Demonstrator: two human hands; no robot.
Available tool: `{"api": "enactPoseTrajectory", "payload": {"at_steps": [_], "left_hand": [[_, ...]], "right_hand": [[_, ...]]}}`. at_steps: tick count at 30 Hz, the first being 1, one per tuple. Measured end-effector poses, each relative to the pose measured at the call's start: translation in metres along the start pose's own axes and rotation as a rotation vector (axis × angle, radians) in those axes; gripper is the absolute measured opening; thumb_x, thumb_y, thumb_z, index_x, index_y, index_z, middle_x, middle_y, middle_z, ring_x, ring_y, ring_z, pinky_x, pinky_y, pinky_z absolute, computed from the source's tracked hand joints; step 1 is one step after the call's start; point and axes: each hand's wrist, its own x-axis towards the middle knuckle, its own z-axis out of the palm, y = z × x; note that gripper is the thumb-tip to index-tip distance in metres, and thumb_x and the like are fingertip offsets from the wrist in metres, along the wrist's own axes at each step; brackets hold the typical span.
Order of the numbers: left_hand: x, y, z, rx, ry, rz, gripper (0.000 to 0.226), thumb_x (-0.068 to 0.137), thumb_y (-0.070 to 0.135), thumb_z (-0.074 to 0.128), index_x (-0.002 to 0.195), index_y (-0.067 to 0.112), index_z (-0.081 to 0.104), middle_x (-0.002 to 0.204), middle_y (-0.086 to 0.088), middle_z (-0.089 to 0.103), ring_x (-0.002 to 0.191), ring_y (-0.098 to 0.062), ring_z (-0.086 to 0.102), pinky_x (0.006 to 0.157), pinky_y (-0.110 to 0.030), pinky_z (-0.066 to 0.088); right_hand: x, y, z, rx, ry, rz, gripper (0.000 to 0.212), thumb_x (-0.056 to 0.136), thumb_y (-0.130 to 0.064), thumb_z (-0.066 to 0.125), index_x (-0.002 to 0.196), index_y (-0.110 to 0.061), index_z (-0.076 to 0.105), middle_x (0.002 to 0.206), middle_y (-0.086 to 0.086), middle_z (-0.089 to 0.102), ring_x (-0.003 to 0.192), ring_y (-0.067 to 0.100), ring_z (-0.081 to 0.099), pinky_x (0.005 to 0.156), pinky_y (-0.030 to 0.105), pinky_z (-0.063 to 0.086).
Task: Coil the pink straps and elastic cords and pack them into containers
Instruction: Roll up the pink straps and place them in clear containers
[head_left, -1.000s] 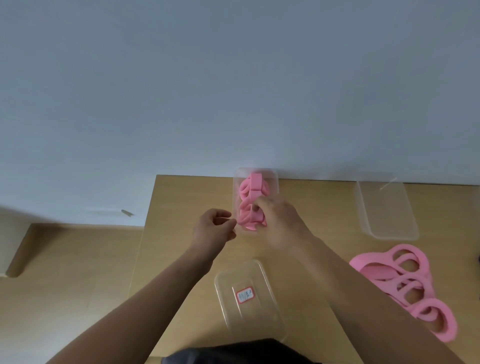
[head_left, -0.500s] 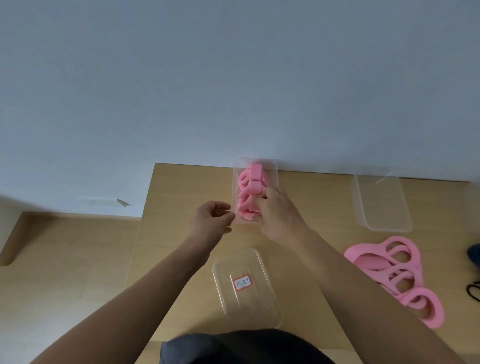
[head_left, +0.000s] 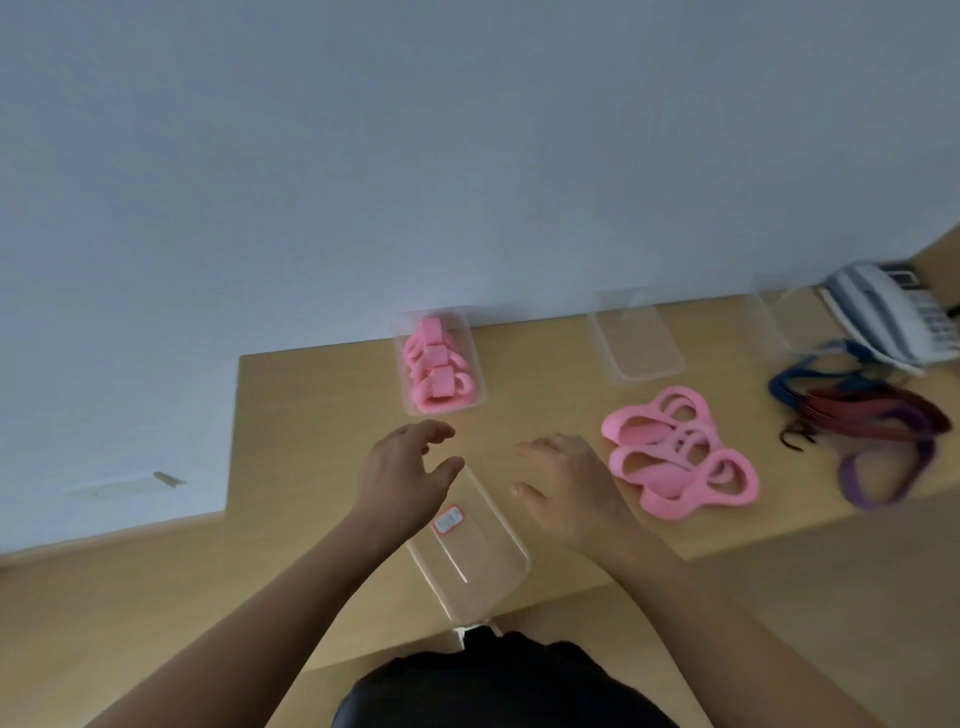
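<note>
A clear container (head_left: 477, 385) at the table's back edge holds several coiled pink straps (head_left: 435, 379). My left hand (head_left: 402, 475) and my right hand (head_left: 566, 480) hover empty, fingers spread, on either side of a clear lid (head_left: 478, 561) with a red-bordered label that lies near the front edge. A loose pile of pink straps (head_left: 680, 457) lies to the right of my right hand. Farther right lie blue, dark red and purple elastic cords (head_left: 872, 421).
An empty clear container (head_left: 636, 340) stands at the back, right of the filled one, and another clear container (head_left: 784, 317) sits beyond it. A white desk phone (head_left: 893, 312) is at the far right. The wooden table (head_left: 311, 410) ends at the left near a pale wall.
Both hands have drawn back from the filled container toward the lid, and my right hand has let go of the coiled straps. The view has shifted, showing the cords and phone.
</note>
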Motion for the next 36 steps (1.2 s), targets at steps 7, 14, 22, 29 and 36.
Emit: {"api": "enactPoseTrajectory", "payload": {"at_steps": [7,14,22,29,36], "left_hand": [[-0.028,0.025,0.053,0.127,-0.134,0.196,0.038,0.093,0.032,0.072,0.13,0.027,0.066,0.133,0.003,0.065,0.124,-0.019,0.058,0.102,-0.034,0.046],[-0.035,0.058,0.099,0.302,-0.131,0.31,0.04,0.095,0.027,0.071,0.134,0.019,0.065,0.134,-0.001,0.065,0.127,-0.026,0.055,0.103,-0.034,0.042],[-0.029,0.12,0.165,0.466,-0.146,0.281,0.042,0.097,0.029,0.067,0.137,0.016,0.064,0.136,-0.004,0.063,0.129,-0.031,0.055,0.105,-0.042,0.044],[-0.024,0.17,0.214,0.507,-0.136,0.241,0.042,0.101,0.035,0.06,0.14,0.019,0.061,0.144,-0.001,0.059,0.135,-0.026,0.05,0.108,-0.041,0.042],[-0.02,0.198,0.238,0.362,-0.152,0.133,0.056,0.096,0.04,0.066,0.146,0.019,0.053,0.143,-0.002,0.061,0.132,-0.025,0.052,0.103,-0.031,0.04]], "right_hand": [[-0.094,0.063,-0.024,-0.052,0.028,0.252,0.036,0.08,-0.017,0.076,0.113,-0.006,0.071,0.109,0.016,0.07,0.103,0.037,0.062,0.09,0.044,0.048],[-0.093,0.169,-0.059,-0.095,0.083,0.443,0.035,0.087,-0.029,0.066,0.118,-0.013,0.068,0.11,0.008,0.065,0.093,0.026,0.056,0.074,0.031,0.044],[-0.056,0.248,-0.086,-0.138,0.012,0.494,0.028,0.094,-0.034,0.06,0.115,-0.017,0.055,0.091,0.001,0.051,0.08,0.02,0.051,0.065,0.031,0.04],[-0.05,0.285,-0.097,0.09,0.022,0.343,0.009,0.086,-0.008,0.064,0.093,-0.015,0.065,0.082,-0.003,0.055,0.072,0.016,0.051,0.054,0.019,0.029],[-0.041,0.263,-0.144,0.489,0.018,0.08,0.021,0.087,-0.005,0.07,0.098,-0.022,0.073,0.091,-0.011,0.068,0.08,0.002,0.062,0.07,0.008,0.045]]}}
